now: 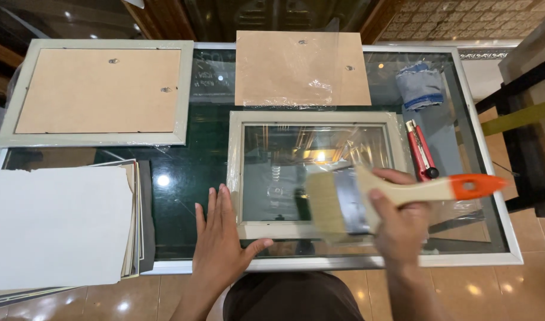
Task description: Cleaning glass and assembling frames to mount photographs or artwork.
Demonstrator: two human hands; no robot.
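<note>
1. Because the glass-topped table with a silver metal rim [492,178] carries everything here, it is the largest hazard: a hard press or a dropped tool could probably crack or scratch the pane.
2. Since the thick stack of white and cream sheets [58,226] lies at the table's near left corner, seemingly overhanging the edge, a nudge from an elbow could send it sliding to the floor.
3. While the pale grey picture frame with a brown backing board [97,92] lies face down at the far left, well apart from the work, it seems to be at little risk.
4. As the loose brown backing board under clear film [299,68] lies just beyond the open frame, brushed-off dust could settle on it.
5. The empty pale grey rectangular frame with its clear pane [317,172] lies flat at the table's middle; the left hand [222,238] rests open and flat, thumb touching the lower left corner, so the frame could skid if that pressure eases.
6. The right hand [397,223] is clenched around the wide flat paintbrush with a pale wooden handle and orange tip [397,196], over the pane's lower right; its metal ferrule could scratch the glass.
7. The red utility knife [421,151], just beside the frame, could be knocked by the handle.
</note>
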